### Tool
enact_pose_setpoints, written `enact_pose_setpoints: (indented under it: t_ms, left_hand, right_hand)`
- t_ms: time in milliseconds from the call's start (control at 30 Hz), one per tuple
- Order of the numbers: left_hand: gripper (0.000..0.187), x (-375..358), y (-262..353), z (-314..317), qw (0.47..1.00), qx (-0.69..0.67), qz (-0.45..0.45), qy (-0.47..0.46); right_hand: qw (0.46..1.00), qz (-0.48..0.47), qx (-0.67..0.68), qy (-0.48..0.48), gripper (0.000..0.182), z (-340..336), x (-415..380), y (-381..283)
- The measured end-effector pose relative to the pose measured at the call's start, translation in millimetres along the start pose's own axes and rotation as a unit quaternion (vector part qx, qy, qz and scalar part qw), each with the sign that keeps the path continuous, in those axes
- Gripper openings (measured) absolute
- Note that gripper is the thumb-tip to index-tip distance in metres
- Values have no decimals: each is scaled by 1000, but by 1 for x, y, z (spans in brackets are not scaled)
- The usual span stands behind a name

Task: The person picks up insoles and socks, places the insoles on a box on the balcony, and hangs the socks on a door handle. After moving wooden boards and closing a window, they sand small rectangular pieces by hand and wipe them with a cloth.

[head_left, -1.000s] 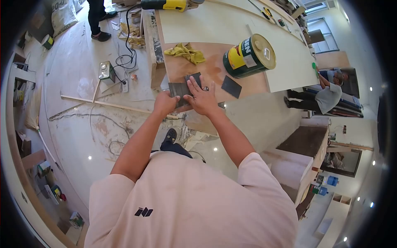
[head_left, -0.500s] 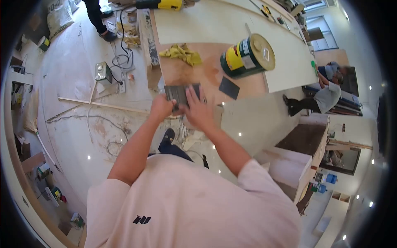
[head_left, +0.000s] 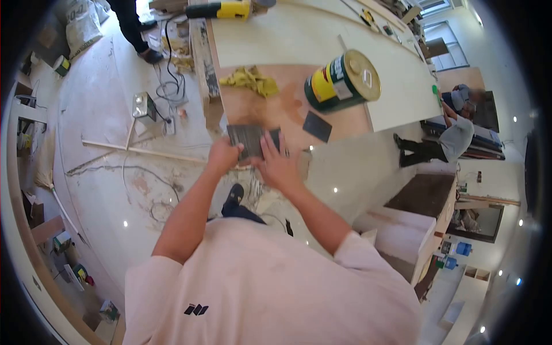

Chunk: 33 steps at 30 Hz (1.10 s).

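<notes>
A dark grey rectangular panel with a streaky, wood-like face (head_left: pixel 246 138) lies at the near edge of the worktable. My left hand (head_left: pixel 223 156) is closed on its left end, thumb on top. My right hand (head_left: pixel 279 164) grips its right part, with the fingers stretched across the top face and the thumb at the near edge. A darker patch shows beside the right fingers; I cannot make out whether it is a separate piece. To the right lies a dark square sheet (head_left: pixel 317 126), like sandpaper. A crumpled yellow cloth (head_left: pixel 250 81) lies beyond the panel.
A large green and yellow paint can (head_left: pixel 343 81) stands on the worktable (head_left: pixel 276 40). A yellow and black power tool (head_left: pixel 221 10) lies at its far left. On the floor are a metal tin (head_left: pixel 144 108), cables and wood strips (head_left: pixel 155 152). Another person (head_left: pixel 451 135) is at the right.
My right hand sits slightly lower and is less blurred. The panel shows more of its face between my hands. The whole view has shifted slightly.
</notes>
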<state>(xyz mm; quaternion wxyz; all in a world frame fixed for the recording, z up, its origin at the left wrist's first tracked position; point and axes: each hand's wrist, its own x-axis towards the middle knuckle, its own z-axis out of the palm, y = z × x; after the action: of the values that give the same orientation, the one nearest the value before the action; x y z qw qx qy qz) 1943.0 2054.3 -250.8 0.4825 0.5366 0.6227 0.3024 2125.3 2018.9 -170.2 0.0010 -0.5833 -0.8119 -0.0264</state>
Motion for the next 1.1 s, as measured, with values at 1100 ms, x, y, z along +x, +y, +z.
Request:
enact_pose_setpoints:
  t_ms: [1100]
  left_hand:
    - [20, -20, 22, -21, 965, -205, -144, -77]
  right_hand:
    - [996, -66, 61, -22, 72, 7, 22, -5]
